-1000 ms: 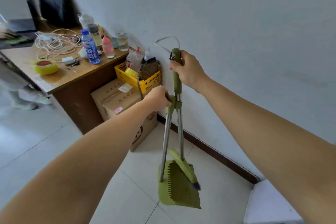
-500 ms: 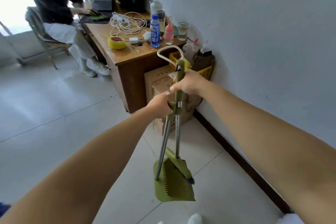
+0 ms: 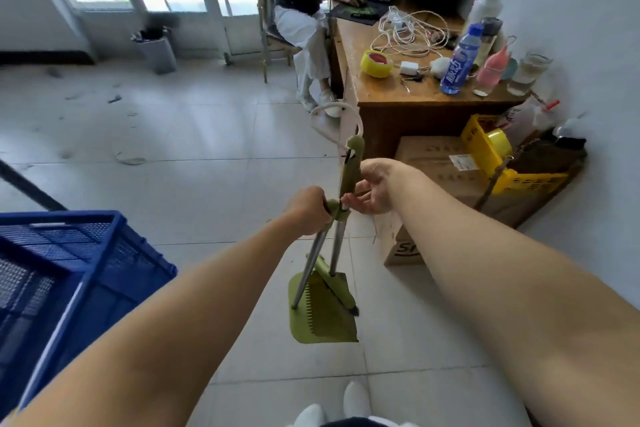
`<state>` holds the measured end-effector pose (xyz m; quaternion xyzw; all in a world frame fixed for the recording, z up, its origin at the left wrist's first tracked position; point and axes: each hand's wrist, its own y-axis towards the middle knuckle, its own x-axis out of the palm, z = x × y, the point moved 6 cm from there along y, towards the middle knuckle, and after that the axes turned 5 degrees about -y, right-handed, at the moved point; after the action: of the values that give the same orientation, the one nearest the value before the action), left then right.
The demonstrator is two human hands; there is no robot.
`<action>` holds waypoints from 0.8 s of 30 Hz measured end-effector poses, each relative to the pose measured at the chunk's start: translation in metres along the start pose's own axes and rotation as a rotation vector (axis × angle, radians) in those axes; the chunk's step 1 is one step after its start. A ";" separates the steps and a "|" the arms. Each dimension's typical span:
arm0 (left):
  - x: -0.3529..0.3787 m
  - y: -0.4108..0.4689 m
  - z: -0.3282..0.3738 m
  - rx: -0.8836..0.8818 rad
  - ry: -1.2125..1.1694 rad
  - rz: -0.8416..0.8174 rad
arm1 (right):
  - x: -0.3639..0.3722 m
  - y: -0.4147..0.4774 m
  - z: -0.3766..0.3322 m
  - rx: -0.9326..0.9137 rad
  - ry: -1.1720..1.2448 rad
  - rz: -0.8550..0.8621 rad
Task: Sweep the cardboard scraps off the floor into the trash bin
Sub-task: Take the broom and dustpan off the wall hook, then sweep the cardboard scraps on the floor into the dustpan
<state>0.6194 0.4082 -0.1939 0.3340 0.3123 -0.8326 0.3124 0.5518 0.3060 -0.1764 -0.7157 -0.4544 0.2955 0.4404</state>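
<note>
Olive-green plastic and bare metal make up the broom point(image 3: 349, 170) and the long-handled dustpan point(image 3: 323, 310), which are hanging clipped together above the tiled floor point(image 3: 207, 204). The left hand point(image 3: 308, 210) is wrapping fully around the dustpan's grip, while the right hand point(image 3: 372, 189) is sitting half open against the broom's handle, fingers loosely curled and not clamped.

By my judgement the step in hand is getting the tools ready: the pair is being carried out and is about to be pulled apart. The next move calls for a firm grasp by the right hand and a tug to free the broom from the clip.

Small dark scraps point(image 3: 114, 99) are lying far off on the floor, toward its far left corner, with a grey trash bin point(image 3: 156, 48) standing just beyond them by the windows. Nothing is blocking the open tiles between. A blue crate point(image 3: 79, 270) is crowding the near left, a seated person point(image 3: 304, 24) is working at the desk point(image 3: 381, 87), and a cardboard box point(image 3: 446, 180) is sitting under the desk's near edge at the right.
</note>
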 end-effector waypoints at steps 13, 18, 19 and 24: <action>-0.034 -0.023 -0.059 -0.213 -0.076 0.267 | 0.090 0.024 -0.035 0.089 0.089 -0.235; -0.048 -0.023 -0.087 -0.270 -0.174 0.297 | 0.121 0.042 -0.046 0.065 -0.250 -0.242; -0.050 -0.022 -0.092 -0.280 -0.190 0.301 | 0.126 0.044 -0.049 0.053 -0.322 -0.252; -0.075 -0.013 -0.136 -0.347 -0.282 0.338 | 0.143 0.053 -0.077 -0.116 -0.570 -0.262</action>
<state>0.7030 0.5388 -0.2128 0.2037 0.3436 -0.7409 0.5398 0.6949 0.3976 -0.1937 -0.5636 -0.6639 0.3983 0.2880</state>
